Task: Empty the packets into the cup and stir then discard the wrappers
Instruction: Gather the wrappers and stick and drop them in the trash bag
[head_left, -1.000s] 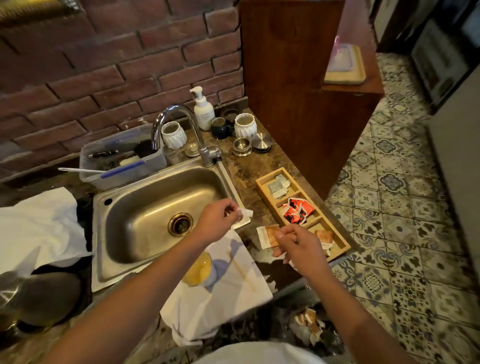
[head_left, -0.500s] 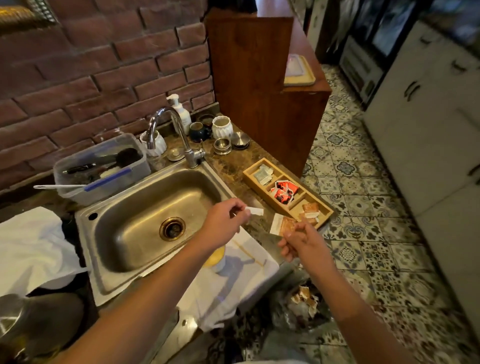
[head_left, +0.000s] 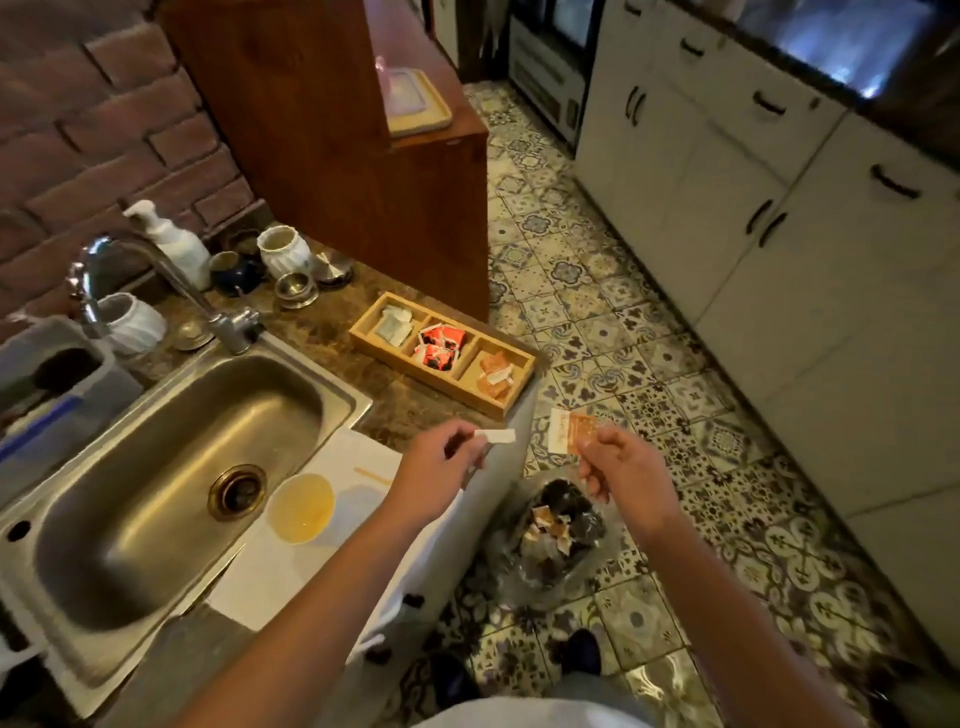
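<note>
My left hand (head_left: 441, 462) pinches a small white torn strip (head_left: 496, 436) at the counter's edge. My right hand (head_left: 623, 467) holds an orange and white packet wrapper (head_left: 571, 431) out over the floor, above a bin bag (head_left: 556, 525) that holds several crumpled wrappers. A clear cup (head_left: 301, 506) with yellowish liquid stands on a white cloth (head_left: 291, 577) beside the sink. A thin wooden stirrer (head_left: 371, 475) lies on the cloth to the right of the cup.
A wooden tray (head_left: 519, 376) with three compartments of packets sits on the counter's right end. The steel sink (head_left: 156, 467) and tap (head_left: 156, 280) are at left, with mugs (head_left: 283, 252) and a soap bottle (head_left: 174, 241) behind. White cabinets (head_left: 779, 234) line the right; patterned tile floor lies between.
Both hands moved right, away from the cup, off the counter's edge toward the bin bag. The view swung right and down, bringing the bag and cabinets into sight.
</note>
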